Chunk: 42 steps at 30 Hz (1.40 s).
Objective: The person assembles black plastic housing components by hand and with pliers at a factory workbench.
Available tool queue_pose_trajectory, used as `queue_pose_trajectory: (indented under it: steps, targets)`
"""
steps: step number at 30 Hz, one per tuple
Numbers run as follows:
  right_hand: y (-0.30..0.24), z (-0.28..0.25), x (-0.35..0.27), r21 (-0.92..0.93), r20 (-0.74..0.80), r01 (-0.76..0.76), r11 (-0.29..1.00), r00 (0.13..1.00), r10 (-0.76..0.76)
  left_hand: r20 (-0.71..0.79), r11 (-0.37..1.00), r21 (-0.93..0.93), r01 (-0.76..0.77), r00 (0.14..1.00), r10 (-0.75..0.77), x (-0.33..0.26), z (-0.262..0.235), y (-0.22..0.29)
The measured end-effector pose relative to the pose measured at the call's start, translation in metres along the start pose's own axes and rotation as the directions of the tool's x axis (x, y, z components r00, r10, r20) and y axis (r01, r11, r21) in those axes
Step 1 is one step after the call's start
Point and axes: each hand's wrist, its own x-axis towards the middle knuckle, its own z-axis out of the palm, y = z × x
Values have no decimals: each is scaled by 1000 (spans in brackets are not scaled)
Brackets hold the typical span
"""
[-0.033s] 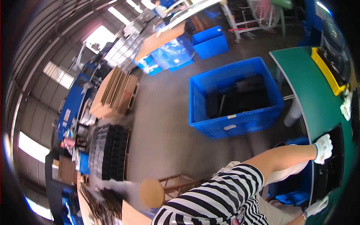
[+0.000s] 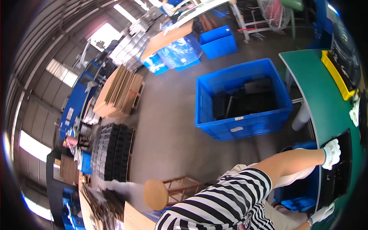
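Observation:
A flat black panel [image 2: 337, 176] with small details on its face lies on the green tabletop at the right. My left hand [image 2: 331, 154], in a white knitted glove, rests over the panel's far part with its fingers curled; whatever they may grip is hidden. Near the panel's closer end is my right hand [image 2: 322, 214], also gloved in white, its fingers stretched out beside the edge. The black-and-white striped sleeve [image 2: 245, 184] of my left arm crosses the lower middle.
A big blue crate [image 2: 245, 128] holding black parts stands on the floor beside the green table [image 2: 306, 76]. On the table are a yellow tray [image 2: 339, 78] and a white cloth [image 2: 354, 115]. Near me stands a round wooden stool [image 2: 155, 194]. Stacked cardboard [image 2: 119, 92] and black parts [image 2: 113, 151] are farther left.
The view has shifted slightly, so the surroundings sit a little farther right. Both hands stay at nearly the same places by the panel.

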Motion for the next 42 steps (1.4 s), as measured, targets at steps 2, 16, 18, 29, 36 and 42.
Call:
queue_pose_trajectory:
  steps: [2,16,18,29,36,42]
  targets:
    - [28,-3,7,-97,20,138,986,990,-136,-19,1000,13,-5,1000,5,8,13,-3]
    - [-24,13,-20,-346,-9,508,788,839,-545,-576,991,-120,-50,817,-28,-56,15,-44]
    - [-14,16,-12,-368,-27,448,815,871,-491,-692,981,-189,42,703,-163,-77,16,-53]
    - [27,17,42,-563,-38,350,749,894,-446,-651,787,-451,421,449,-613,-174,68,-26]
    - [58,0,66,-820,145,414,395,818,-557,-583,853,-181,490,645,-494,-167,66,-9]
    - [-8,21,9,-499,22,279,821,951,-310,-614,793,-259,552,539,-576,-160,100,-12]
